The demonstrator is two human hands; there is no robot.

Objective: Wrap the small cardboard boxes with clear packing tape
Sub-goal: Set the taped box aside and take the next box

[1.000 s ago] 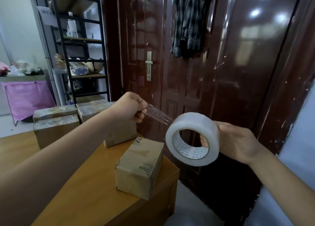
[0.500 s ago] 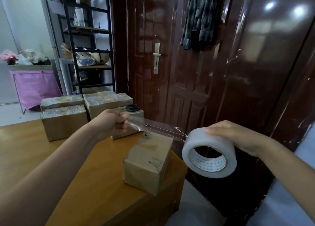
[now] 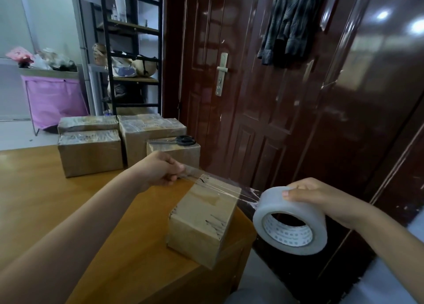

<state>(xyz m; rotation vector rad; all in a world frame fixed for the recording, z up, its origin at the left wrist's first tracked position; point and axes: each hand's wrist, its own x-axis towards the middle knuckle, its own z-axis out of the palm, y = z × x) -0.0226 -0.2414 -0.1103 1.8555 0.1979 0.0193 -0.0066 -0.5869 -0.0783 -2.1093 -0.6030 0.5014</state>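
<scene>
Right hand [image 3: 321, 200] grips a fat white-cored roll of clear packing tape [image 3: 290, 221], fingers curled over its top, thumb side hidden behind the roll. Just left of that hand sits the small brown cardboard box [image 3: 203, 221] to be wrapped, at the corner of the orange-brown wooden table [image 3: 57, 200]. A stretched clear tape strip [image 3: 220, 186] runs from the roll across above the far top edge of the box to the left hand [image 3: 158, 170], which pinches the free end between thumb and fingers. Can't tell whether the strip touches the box top or hangs just above it.

Risks, as judgement: strip is already streaked and wrinkled, so it may fold onto itself or split lengthwise if tension drops or the hands twist. Box sits at the table corner, so pressing tape down with a sideways pull could push it off the edge. Strip could land skewed since the roll sits lower than the pinch.

Beyond the left hand: a cluster of brown cardboard boxes already glossy with tape [image 3: 91, 150], black-handled scissors [image 3: 181, 140] lying on one. Further off, dark red glossy door [image 3: 252, 85] and black metal shelf rack [image 3: 128, 51].

Hard to make out: the pinching fingertips are blurred, the box's marks are unreadable, and both forearms are cut off by the frame.
</scene>
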